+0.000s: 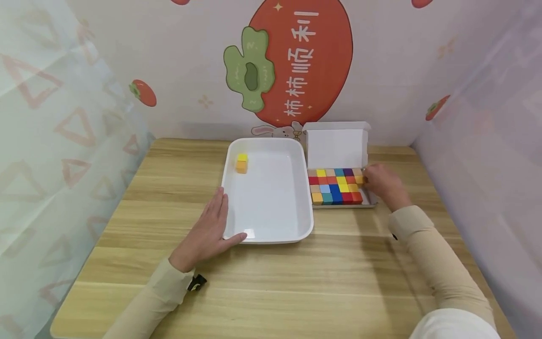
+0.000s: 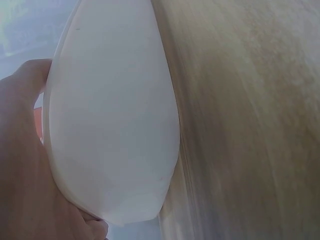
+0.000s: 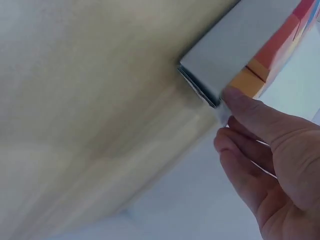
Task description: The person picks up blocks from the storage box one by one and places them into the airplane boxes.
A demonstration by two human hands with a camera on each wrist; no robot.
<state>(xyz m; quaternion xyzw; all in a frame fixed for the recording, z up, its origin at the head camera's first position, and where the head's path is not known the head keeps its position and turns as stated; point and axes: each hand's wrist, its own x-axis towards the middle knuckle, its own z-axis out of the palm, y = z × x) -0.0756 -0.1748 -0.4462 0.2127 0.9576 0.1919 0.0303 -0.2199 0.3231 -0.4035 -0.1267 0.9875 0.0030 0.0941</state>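
Note:
A white rectangular tray (image 1: 271, 212) lies on the table, holding a yellow block (image 1: 243, 157) and an orange block (image 1: 241, 167) near its far left corner. My left hand (image 1: 207, 230) rests on the tray's near left corner, fingers straight along the left rim and thumb over the front one. The left wrist view shows the tray's outer wall (image 2: 115, 115) beside this hand. To the right, a shallow box (image 1: 336, 206) holds rows of coloured wooden cubes. At its right end my right hand (image 1: 385, 183) pinches an orange cube (image 3: 247, 82), partly hidden by the thumb.
The box's white lid (image 1: 337, 148) stands raised at the back, close to the wall. Bare wooden table (image 1: 296, 287) lies in front of tray and box. A printed backdrop (image 1: 190, 56) rises behind, with white sheets on both sides.

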